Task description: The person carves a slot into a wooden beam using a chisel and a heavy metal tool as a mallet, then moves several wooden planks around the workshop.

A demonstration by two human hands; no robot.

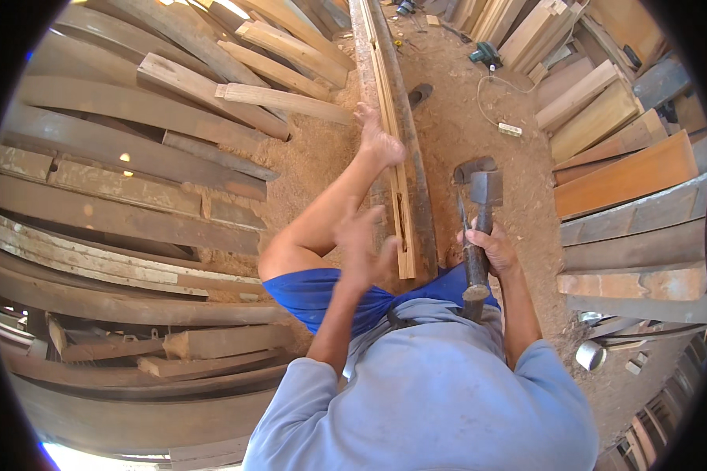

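Rightward of the long, pale, slotted wooden strip [399, 179], the right hand [497, 248] clasps a dark, block-headed tool [477, 265], probably top-heavy, best held mid-shaft; leftward, the blurred left hand [360, 245] is spread.

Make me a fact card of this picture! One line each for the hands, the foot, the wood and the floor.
Left hand: blurred, raised, fingers spread, holding nothing I can see
Right hand: gripping a hammer-like tool and what looks like a chisel
Bare foot: on the pale wooden strip
Wooden strip: narrow, with slots cut in it
Planks: piled at left
Floor: brown, with a green power tool on it
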